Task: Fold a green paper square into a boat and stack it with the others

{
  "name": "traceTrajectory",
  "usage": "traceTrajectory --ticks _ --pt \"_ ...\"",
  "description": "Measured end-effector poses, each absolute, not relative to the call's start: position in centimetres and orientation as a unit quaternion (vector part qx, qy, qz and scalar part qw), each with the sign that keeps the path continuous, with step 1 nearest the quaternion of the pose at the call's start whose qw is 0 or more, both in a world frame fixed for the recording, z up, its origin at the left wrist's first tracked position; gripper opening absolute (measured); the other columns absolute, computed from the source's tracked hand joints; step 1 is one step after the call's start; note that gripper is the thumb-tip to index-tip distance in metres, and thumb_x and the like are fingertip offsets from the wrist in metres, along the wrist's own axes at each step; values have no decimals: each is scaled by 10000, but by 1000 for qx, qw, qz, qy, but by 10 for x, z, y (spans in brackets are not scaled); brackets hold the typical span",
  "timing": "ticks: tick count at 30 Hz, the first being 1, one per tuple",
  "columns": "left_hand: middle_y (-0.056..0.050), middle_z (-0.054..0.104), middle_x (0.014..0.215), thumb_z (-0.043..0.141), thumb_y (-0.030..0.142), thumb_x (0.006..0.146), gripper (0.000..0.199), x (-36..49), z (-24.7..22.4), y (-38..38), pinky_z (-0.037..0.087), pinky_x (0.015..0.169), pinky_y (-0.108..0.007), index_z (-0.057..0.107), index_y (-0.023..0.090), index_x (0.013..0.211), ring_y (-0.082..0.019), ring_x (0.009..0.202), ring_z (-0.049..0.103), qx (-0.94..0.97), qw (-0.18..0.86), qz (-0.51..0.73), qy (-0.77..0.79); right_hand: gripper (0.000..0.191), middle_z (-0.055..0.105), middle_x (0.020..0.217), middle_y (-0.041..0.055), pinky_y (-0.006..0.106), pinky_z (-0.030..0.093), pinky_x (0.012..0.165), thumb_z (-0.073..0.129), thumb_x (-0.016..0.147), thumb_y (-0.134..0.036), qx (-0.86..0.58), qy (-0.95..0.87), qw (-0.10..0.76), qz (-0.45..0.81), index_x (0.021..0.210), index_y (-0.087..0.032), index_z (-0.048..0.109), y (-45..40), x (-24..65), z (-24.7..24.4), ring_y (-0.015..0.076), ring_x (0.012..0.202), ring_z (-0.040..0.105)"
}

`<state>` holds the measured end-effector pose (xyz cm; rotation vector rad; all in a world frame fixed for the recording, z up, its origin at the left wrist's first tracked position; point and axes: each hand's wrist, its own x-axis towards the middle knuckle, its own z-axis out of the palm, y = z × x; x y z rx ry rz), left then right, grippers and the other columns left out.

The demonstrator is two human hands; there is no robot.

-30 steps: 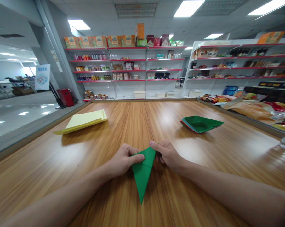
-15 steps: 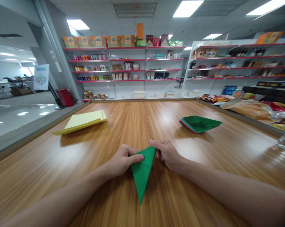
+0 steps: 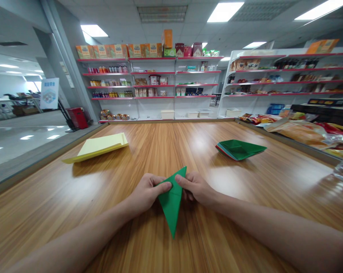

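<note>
A folded green sheet of paper is held just above the wooden table, one pointed end toward me and another pointing away. My left hand is closed on its left side, thumb lying flat on top. On the right edge, my right hand pinches the paper with its thumb on the upper face; its other fingers are partly hidden behind the sheet. Faint crease lines cross the paper's middle.
Yellow paper sheets lie on the table at the left. To the right sits a stack of folded paper, green on top. Snack packets fill the right side beyond the table rim. Stocked shelves stand behind.
The right thumb has moved from the paper's far corner down onto its face. That corner now sticks up free, and the near tip has swung slightly right and away.
</note>
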<state>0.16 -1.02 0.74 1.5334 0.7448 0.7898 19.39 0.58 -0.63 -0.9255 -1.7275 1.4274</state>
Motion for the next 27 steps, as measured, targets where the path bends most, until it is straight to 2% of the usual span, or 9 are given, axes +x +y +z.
traceTrajectory --ticks 3,8,11,15,21,24,27 --pt "-78 587 626 596 445 824 421 2 8 -9 402 617 -264 648 54 676 -166 629 553 650 603 340 312 653 432 384 8 186 210 327 440 832 -666 -324 -714 308 539 474 -124 500 -1 193 -2 51 325 354" --pt "-113 626 650 611 433 813 420 2 7 -11 398 583 -251 690 34 707 -165 610 568 600 678 320 279 635 464 413 19 174 226 313 387 878 -631 -301 -724 308 539 525 -118 512 -11 194 1 57 325 374" --pt "-128 641 668 611 422 820 413 3 7 -12 418 598 -255 697 30 723 -176 630 588 602 670 334 277 635 462 426 19 166 234 322 375 882 -636 -310 -722 322 529 545 -115 514 -13 193 -1 59 348 395" --pt "-119 641 649 629 430 810 403 4 6 -11 438 579 -266 677 46 696 -166 579 577 600 650 355 303 607 486 459 29 157 277 356 422 881 -602 -300 -744 284 525 584 -92 563 -13 191 -3 59 388 425" --pt "-139 641 623 665 451 761 422 2 5 -10 446 567 -264 691 40 670 -201 595 614 554 716 320 281 609 487 453 40 164 302 367 381 908 -571 -265 -773 266 512 567 -95 547 -20 190 2 73 396 444" --pt "-124 634 611 685 453 743 418 4 4 -11 413 537 -239 687 45 654 -165 551 576 549 708 335 292 610 488 456 45 172 300 373 359 914 -564 -273 -786 263 489 542 -106 516 -21 190 4 73 399 434" --pt "-67 580 550 709 460 723 423 6 3 -9 348 492 -209 650 62 593 -104 488 487 530 665 408 332 564 502 461 47 166 297 370 394 909 -516 -298 -799 253 458 540 -107 517 -20 189 6 72 397 441"
